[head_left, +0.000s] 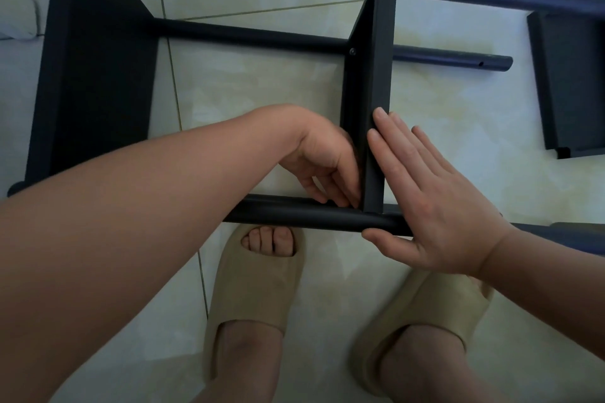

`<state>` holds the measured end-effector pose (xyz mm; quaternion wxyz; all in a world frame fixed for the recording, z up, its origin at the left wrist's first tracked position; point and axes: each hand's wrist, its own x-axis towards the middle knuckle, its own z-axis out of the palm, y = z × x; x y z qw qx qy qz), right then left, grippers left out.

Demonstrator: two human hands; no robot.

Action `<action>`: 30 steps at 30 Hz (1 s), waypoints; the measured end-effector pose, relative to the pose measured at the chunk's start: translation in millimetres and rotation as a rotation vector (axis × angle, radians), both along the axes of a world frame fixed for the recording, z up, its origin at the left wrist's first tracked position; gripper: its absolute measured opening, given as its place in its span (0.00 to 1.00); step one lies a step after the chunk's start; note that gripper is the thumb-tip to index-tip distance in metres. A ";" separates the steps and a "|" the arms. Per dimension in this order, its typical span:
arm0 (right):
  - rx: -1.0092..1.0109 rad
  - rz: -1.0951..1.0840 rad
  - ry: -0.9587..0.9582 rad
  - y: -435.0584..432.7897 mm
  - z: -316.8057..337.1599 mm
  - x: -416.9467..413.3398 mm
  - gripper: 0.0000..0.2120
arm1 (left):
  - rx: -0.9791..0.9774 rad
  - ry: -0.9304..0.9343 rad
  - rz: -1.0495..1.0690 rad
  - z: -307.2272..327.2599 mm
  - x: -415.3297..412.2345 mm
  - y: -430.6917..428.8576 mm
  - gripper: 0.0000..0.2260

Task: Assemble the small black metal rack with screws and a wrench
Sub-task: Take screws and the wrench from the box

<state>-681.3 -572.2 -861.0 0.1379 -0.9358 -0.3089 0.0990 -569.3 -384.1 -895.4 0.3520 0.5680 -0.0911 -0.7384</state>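
Observation:
The black metal rack lies on its side on the tiled floor, with round tubes (294, 217) running left to right and flat shelf panels across them. The middle shelf panel (379, 59) stands on edge between the tubes. My left hand (324, 160) reaches inside the frame, its fingertips pinched at the corner where this panel meets the near tube; what they pinch is hidden. My right hand (425, 196) lies flat and open against the panel's right side and over the near tube. A screw head (352, 51) shows on the panel at the middle tube. No wrench is visible.
A wide black shelf panel (95, 82) closes the rack's left end. A loose black panel (573, 82) lies on the floor at the right. My two feet in beige slippers (258, 288) stand just under the near tube. A white object sits at the far left edge.

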 end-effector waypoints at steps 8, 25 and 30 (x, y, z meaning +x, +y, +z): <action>0.008 -0.001 -0.005 0.8 -0.8 -0.3 0.45 | 0.070 0.000 -0.056 -1.3 2.4 -6.9 0.04; -0.023 -0.015 -0.004 0.7 2.9 -0.8 0.47 | 0.129 0.072 -0.169 7.0 13.1 -14.6 0.07; -0.032 -0.018 -0.001 1.1 2.8 -0.5 0.47 | 0.150 0.052 -0.181 6.9 10.9 -11.7 0.05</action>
